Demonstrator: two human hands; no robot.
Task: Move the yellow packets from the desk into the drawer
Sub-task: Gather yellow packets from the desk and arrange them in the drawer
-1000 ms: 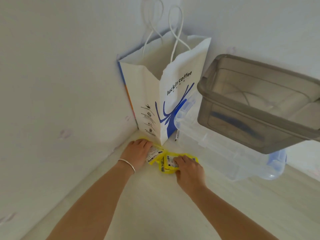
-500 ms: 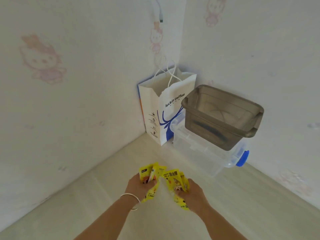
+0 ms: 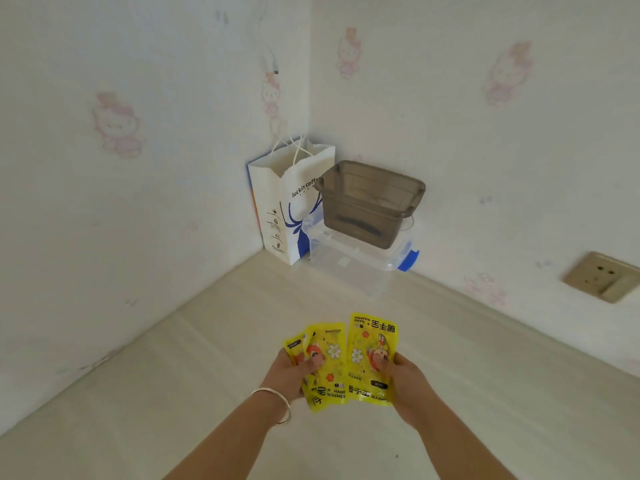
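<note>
Both my hands hold yellow hand-warmer packets above the pale desk top (image 3: 207,358), near the front. My left hand (image 3: 289,374), with a silver bangle on its wrist, grips a small fan of yellow packets (image 3: 325,362), thumb on the front one. My right hand (image 3: 403,379) pinches another yellow packet (image 3: 372,355) by its lower half, thumb on its face. The packets stand upright, side by side, printed with cartoon figures and flowers. No drawer is in view.
In the far corner stand a white and blue paper coffee bag (image 3: 287,209) and a smoky grey plastic tub (image 3: 370,202) stacked on a clear lidded box (image 3: 349,261) with a blue clasp. A wall socket (image 3: 604,277) sits on the right wall. Patterned walls enclose the desk.
Both hands picked the packets up from beside the paper bag and drew them back towards me. The view pulled away from the corner, and the packets now stand spread and upright.
</note>
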